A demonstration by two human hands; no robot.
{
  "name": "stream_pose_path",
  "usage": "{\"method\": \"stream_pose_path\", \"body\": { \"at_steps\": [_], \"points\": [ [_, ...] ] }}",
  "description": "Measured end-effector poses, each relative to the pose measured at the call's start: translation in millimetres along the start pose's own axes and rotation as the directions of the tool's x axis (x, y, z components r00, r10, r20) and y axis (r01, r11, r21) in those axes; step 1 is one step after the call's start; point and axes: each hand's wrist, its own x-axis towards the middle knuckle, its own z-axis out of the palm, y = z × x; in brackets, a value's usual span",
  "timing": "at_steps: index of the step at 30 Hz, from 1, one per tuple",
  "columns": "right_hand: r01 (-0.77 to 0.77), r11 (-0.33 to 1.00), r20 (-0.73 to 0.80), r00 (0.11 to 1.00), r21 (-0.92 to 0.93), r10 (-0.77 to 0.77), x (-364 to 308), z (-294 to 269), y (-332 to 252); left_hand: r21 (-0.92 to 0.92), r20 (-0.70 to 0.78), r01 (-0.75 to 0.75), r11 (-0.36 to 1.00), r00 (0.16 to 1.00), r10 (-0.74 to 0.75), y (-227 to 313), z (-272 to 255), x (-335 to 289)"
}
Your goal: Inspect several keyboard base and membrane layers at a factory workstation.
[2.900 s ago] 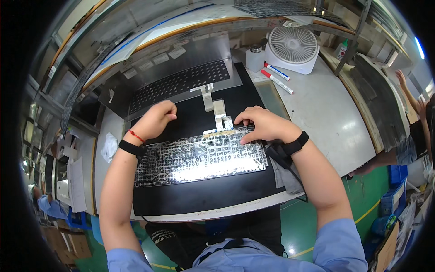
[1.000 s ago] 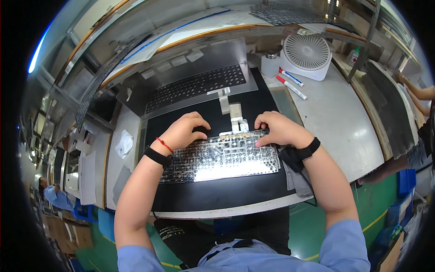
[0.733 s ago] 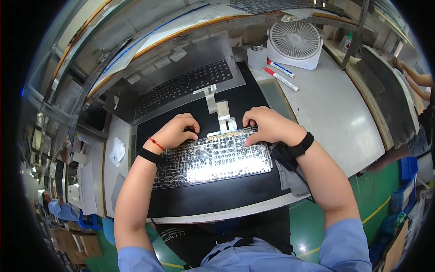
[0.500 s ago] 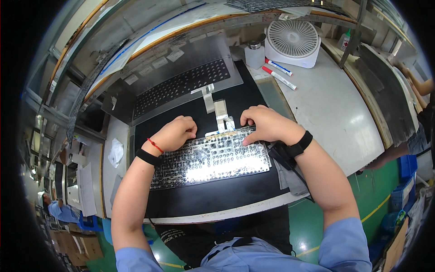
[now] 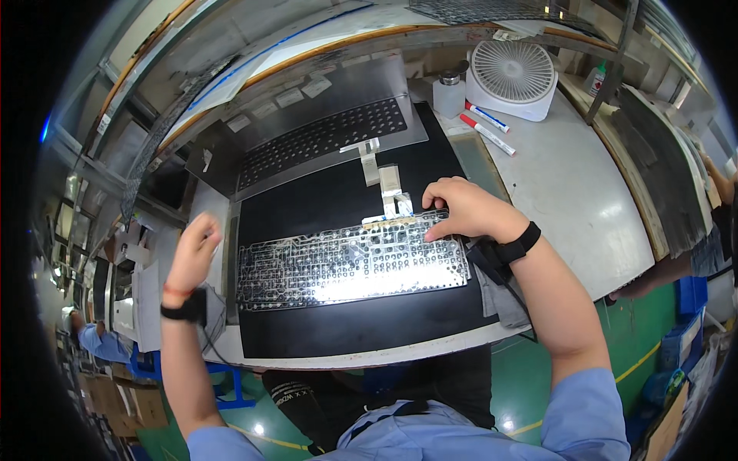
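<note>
A clear keyboard membrane (image 5: pixel 338 273) with dark printed dots lies flat on a black mat (image 5: pixel 307 330), its surface glaring with light. From its far edge a pale flat tail (image 5: pixel 390 183) runs away from me across the mat. My right hand (image 5: pixel 480 211) is at the membrane's far right corner, thumb pressed on top and curled fingers by the edge. Off the membrane's left end, my left hand (image 5: pixel 194 250) hovers with fingers curled in; whether something small is pinched there is hidden. Both wrists wear black bands with cords.
Behind the mat stands a metal fixture (image 5: pixel 327 146) with a dotted plate. A white fan (image 5: pixel 511 77), a pump bottle (image 5: pixel 449 94) and two markers (image 5: pixel 488 134) are at the back right. An overhead shelf edge (image 5: pixel 307 65) crosses the far side. Grey cloth (image 5: pixel 503 307) lies near my right forearm.
My left hand has left the membrane's far edge and swung out to the left. The right hand keeps its place on the corner. The view has shifted slightly.
</note>
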Motion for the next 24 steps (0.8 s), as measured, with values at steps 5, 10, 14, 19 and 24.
{"method": "stream_pose_path", "body": {
  "at_steps": [5, 10, 14, 19, 24],
  "points": [
    [0.068, 0.998, -0.025, 0.997, -0.004, -0.068, 4, 2, -1, -0.160, -0.199, 0.271, 0.949, 0.933, -0.299, -33, -58, -171],
    [0.123, 0.991, -0.036, 0.992, 0.041, -0.122, 8, 3, 0, -0.251, -0.302, 0.433, 0.866, 0.814, -0.495, -23, -78, -345],
    [0.032, 0.994, -0.011, 0.999, 0.101, -0.031, 5, 5, -9, -0.357, -0.261, 0.721, 0.594, 0.534, -0.804, -12, -77, -473],
    [-0.072, 0.992, 0.022, 0.997, 0.108, 0.070, 3, 8, -10, 0.185, -0.170, 0.856, 0.482, 0.511, -0.843, 1, -86, -550],
    [-0.110, 0.989, 0.042, 0.993, 0.103, 0.106, 5, 10, -10, -0.281, -0.292, 0.827, 0.487, 0.409, -0.864, 3, -87, -506]
  ]
}}
